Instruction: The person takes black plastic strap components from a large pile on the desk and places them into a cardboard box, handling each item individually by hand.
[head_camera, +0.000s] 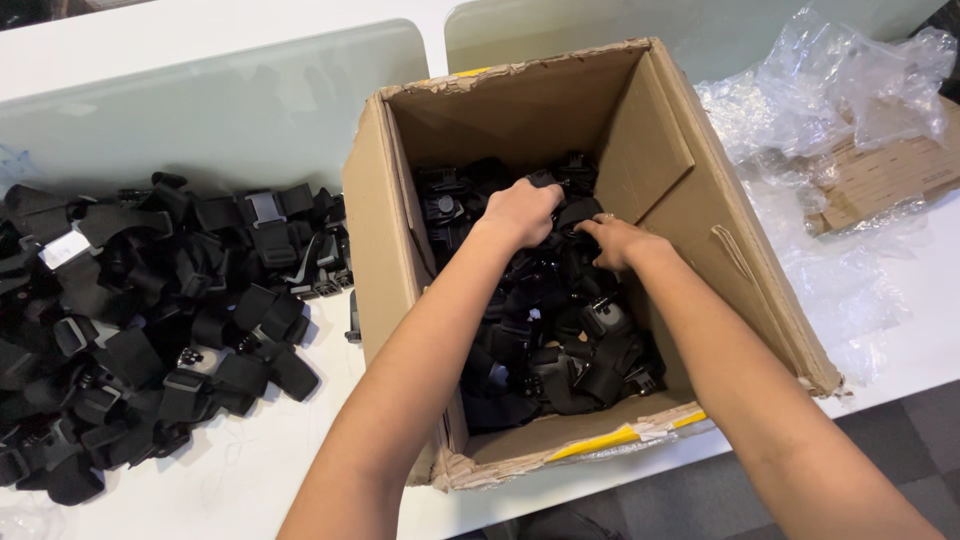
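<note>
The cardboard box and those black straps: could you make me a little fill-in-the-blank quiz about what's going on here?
1. Both hands, left hand and right hand, reach into the open ____ box.
2. The straps in the box are ____ in colour.
3. A loose pile of straps lies on the white table to the box's ____.
4. Crumpled clear ____ wrap lies on the other side.

Missing words: cardboard; black; left; plastic

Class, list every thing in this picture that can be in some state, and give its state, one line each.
cardboard box: open, flaps torn, partly filled with black strap pieces.
black strap pieces in the box: jumbled loose.
left hand: inside the box, closed on strap pieces.
right hand: inside the box, gripping strap pieces.
pile of black straps: heaped on the white table, left of the box.
clear plastic wrap: crumpled, opened.
</note>
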